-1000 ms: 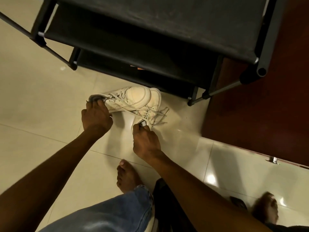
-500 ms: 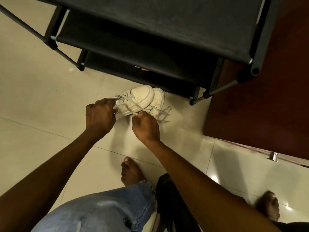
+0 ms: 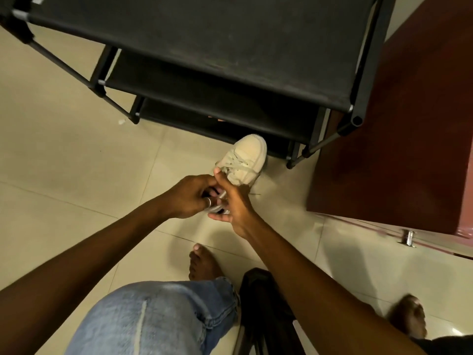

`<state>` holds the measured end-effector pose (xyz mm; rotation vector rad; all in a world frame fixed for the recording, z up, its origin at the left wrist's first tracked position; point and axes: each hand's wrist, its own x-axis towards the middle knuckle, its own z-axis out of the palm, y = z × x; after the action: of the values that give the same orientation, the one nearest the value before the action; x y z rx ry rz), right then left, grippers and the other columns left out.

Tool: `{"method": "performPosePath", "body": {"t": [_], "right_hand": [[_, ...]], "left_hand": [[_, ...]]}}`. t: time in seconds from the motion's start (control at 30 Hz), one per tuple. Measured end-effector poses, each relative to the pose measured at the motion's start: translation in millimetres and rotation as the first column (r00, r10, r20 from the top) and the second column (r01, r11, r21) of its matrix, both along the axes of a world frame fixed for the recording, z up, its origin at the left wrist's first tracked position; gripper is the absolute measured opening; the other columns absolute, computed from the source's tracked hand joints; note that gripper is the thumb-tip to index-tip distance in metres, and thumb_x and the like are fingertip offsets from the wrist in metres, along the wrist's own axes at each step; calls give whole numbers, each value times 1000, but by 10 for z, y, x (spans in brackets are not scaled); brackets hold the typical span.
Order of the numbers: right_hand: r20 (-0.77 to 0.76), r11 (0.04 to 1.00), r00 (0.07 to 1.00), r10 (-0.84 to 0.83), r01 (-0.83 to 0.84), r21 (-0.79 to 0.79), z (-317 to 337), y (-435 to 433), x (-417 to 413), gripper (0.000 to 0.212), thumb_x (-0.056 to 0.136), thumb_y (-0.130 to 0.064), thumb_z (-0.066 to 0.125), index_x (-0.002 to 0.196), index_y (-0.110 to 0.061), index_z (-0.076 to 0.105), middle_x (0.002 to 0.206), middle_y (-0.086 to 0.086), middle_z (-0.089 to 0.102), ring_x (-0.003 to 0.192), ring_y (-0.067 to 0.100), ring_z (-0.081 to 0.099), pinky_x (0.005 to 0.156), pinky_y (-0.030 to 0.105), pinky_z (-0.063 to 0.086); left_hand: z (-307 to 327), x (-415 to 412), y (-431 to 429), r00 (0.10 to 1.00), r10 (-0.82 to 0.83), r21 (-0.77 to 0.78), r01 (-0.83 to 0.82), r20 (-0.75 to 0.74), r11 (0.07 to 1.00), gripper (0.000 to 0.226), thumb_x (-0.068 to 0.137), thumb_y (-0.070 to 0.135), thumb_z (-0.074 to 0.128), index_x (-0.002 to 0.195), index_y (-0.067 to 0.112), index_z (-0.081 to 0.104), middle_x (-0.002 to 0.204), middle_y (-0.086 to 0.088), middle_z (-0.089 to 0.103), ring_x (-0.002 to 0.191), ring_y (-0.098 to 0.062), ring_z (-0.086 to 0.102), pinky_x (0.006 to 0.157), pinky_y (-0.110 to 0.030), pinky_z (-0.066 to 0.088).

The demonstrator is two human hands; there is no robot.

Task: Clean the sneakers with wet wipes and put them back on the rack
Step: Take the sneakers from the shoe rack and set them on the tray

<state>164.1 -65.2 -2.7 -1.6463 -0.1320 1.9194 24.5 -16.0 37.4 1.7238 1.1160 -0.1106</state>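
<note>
A cream lace-up sneaker [image 3: 247,157] hangs just above the tiled floor, toe pointing at the bottom shelf of the black shoe rack [image 3: 230,60]. My left hand [image 3: 188,196], a ring on one finger, curls round its heel end. My right hand [image 3: 236,204] grips the same end from the right, thumb up by the laces. Both hands touch each other there. A pale strip [image 3: 217,209] shows between the hands; whether it belongs to the second sneaker is unclear. No wipes are in view.
A red-brown wooden door [image 3: 409,124] stands right of the rack, with a metal stop [image 3: 408,237] on the floor. My bare feet [image 3: 204,262] and a dark stool [image 3: 263,303] are below the hands. Something orange [image 3: 217,119] peeks from a lower shelf.
The hands, apart on two side-by-side sneakers before, have come together. Only one sneaker shows now, turned toe-first toward the rack and shifted right.
</note>
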Motion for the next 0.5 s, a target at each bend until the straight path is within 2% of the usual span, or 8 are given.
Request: {"method": "performPosePath", "body": {"t": [0.1,0.2,0.23,0.3,0.37,0.4,0.43,0.5], "right_hand": [[14,999,999,-46,46,-1,-66,-135,163,65,81,-59,73,131,-24,51,109,1,75,92,16,75,74,47,63],[76,998,995,-60,61,-12,-124,-232,310,67,80,-59,67,130,-19,49,113,5,72,93,21,75,65,39,62],[73,998,996,-55,57,-26,-137,-255,363,70,76,-62,66,129,-19,51,116,7,70,94,23,74,65,39,61],[60,997,997,-39,42,-59,-155,-297,486,74,70,-66,67,129,-23,55,123,6,67,101,25,72,66,41,62],[59,996,998,-25,30,-80,-175,-328,606,63,79,-62,65,131,-27,55,127,4,65,107,26,68,66,41,62],[62,996,998,-14,19,-89,-184,-345,657,54,87,-57,63,132,-28,55,127,3,64,108,27,67,66,41,62],[64,995,998,-1,8,-100,-193,-367,708,45,93,-50,60,132,-28,55,128,4,64,108,27,67,66,41,62],[61,993,998,15,-8,-118,-230,-427,788,40,95,-39,60,133,-28,54,129,6,64,107,29,68,66,41,62]], "left_hand": [[32,142,-37,997,-70,-196,74,28,978,45,91,6,68,133,20,62,120,11,64,112,-3,62,97,-19,51],[67,262,-17,994,-99,-367,112,53,923,57,89,2,68,140,23,57,131,14,65,121,1,59,103,-19,46],[70,275,-7,995,-13,-422,53,98,905,52,90,2,69,138,20,60,129,11,67,120,-2,62,101,-21,48],[93,267,17,942,302,-481,-201,143,853,33,93,10,68,126,16,69,116,3,75,109,-12,70,87,-27,51],[35,184,26,804,591,-442,-505,71,741,19,97,19,62,112,17,74,106,-3,77,99,-18,72,76,-31,49],[-55,125,14,745,667,-377,-614,14,693,17,98,20,60,108,18,74,106,-5,77,99,-21,72,76,-32,50],[-187,59,-4,724,687,-273,-675,-64,686,17,97,23,59,108,20,73,109,-5,75,102,-24,71,80,-34,53],[-459,-23,-63,773,571,-115,-616,-276,779,31,93,34,62,121,21,67,123,-3,70,114,-28,65,97,-39,52]]}}
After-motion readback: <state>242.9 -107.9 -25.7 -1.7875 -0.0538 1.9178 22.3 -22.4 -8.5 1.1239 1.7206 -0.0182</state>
